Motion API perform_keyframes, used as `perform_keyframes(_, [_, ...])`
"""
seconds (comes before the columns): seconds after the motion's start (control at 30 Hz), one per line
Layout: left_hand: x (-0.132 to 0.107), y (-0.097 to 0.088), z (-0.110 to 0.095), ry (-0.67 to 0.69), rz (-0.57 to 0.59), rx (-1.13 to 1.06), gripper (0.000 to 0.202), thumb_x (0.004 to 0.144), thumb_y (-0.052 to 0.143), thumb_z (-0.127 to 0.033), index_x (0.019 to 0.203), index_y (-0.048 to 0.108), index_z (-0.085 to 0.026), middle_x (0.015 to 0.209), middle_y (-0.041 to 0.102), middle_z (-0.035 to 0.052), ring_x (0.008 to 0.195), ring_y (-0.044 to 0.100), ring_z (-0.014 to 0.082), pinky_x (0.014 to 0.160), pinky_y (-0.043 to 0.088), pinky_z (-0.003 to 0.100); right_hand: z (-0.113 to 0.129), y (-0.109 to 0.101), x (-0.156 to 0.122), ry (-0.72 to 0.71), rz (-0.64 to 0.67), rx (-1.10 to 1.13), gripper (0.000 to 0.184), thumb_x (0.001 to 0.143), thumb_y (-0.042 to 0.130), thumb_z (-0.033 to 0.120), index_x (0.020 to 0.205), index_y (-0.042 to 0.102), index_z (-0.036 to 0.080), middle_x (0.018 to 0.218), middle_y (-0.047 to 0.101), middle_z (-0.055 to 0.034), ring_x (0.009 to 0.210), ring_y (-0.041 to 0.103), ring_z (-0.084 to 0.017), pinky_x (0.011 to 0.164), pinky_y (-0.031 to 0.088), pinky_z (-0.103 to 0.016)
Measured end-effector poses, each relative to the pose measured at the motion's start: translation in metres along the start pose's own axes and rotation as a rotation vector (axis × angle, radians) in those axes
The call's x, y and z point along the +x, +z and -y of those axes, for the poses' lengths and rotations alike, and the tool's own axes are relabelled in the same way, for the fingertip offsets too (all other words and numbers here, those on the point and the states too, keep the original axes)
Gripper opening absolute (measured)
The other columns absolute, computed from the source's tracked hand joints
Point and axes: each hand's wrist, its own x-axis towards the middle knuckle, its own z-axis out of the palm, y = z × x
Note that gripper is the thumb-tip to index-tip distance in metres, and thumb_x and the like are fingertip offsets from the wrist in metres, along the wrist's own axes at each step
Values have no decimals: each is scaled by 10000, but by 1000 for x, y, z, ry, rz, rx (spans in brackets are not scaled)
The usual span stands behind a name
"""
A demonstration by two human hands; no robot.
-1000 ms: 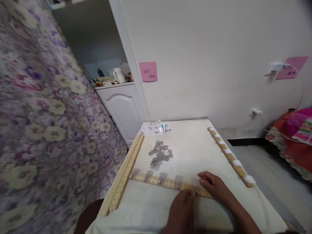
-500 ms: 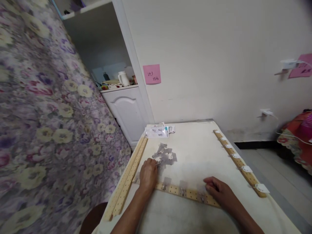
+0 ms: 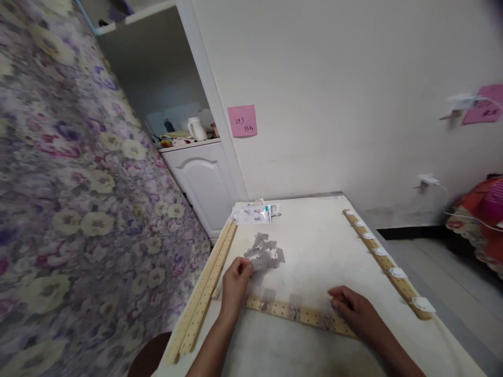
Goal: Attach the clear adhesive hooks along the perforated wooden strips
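My left hand (image 3: 237, 283) is closed in a pinch at the lower left edge of a loose pile of small clear plastic pieces with tiny metal parts (image 3: 265, 252). What sits between its fingertips is too small to make out. In front of me a perforated wooden strip (image 3: 279, 308) lies crosswise on the table, with several clear pieces and small metal parts set along it. My right hand (image 3: 351, 306), fingers curled, is at the right part of that strip and covers some of it. Whether it grips anything is hidden.
Two more perforated wooden strips (image 3: 208, 296) lie along the table's left edge. At the right edge, another strip (image 3: 401, 283) carries several white round-ended pieces. Flat clear packets (image 3: 251, 213) lie at the far left corner. A floral curtain (image 3: 98, 209) hangs close on the left.
My left hand has shifted slightly left, and its fingers have turned into a raised pinch at the pile's edge. My right hand stays almost where it was.
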Motion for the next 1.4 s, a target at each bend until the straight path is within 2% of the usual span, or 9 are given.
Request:
perform_keyframes(0.17, [-22,20,-23,-90,113,-240,188,785,489,-374,758,514,-189,565,554,-46,512,521,113,522,430,224,16,-7,-6,32,-87,116,283,774,512,437,910,619,214,731,653,-11,648,562,-174,600,426,-284])
perform_keyframes(0.27, [-45,28,-43,-53,168,-292,161,824,498,-353,823,530,-195,642,609,-20,598,573,129,589,469,242,28,-16,-12,14,-77,272,294,794,519,466,901,598,204,751,648,-19,603,530,-145,560,410,-263])
perform_keyframes(0.3, [-54,30,-49,22,177,-265,135,842,490,-324,827,540,-199,686,616,-9,649,588,135,625,477,248,33,-18,-14,5,-64,327,296,797,530,474,890,592,200,746,640,-18,588,515,-135,548,402,-254])
perform_keyframes(0.43, [-82,35,-66,551,274,-96,130,869,457,-140,901,561,-212,939,600,43,904,580,151,784,477,270,49,-24,-21,-28,21,522,287,808,564,473,853,586,190,723,621,-7,548,461,-97,521,365,-227])
perform_keyframes(0.53, [-94,39,-70,716,343,-64,230,862,448,-55,990,522,-231,1009,577,43,955,558,127,820,470,240,60,-24,-27,-55,102,633,281,831,555,458,858,598,181,728,623,-6,539,436,-79,520,343,-216])
perform_keyframes(0.77, [-103,48,-73,711,439,-102,207,885,415,-72,969,511,-235,1016,574,44,977,558,127,839,482,242,72,-25,-35,-60,235,711,311,806,588,480,823,607,170,710,628,-7,531,428,-74,511,331,-208])
perform_keyframes(1.03, [-105,57,-78,780,429,-87,171,876,429,-106,917,533,-235,993,569,15,893,564,111,768,490,219,65,-18,-36,-4,399,806,306,667,757,383,766,572,160,589,515,54,479,369,-47,448,227,-188])
perform_keyframes(1.17, [-105,61,-79,749,423,-61,166,865,454,-103,897,548,-236,999,558,11,894,557,109,764,481,212,62,-19,-35,-7,412,857,307,634,786,323,786,574,162,660,540,41,519,396,-47,475,237,-193])
perform_keyframes(1.4, [-106,69,-80,610,470,-129,212,895,435,-132,1034,551,-244,1041,553,36,983,547,127,841,462,245,57,-19,-34,-7,401,836,263,693,737,317,843,598,153,579,482,70,446,328,-30,426,188,-195])
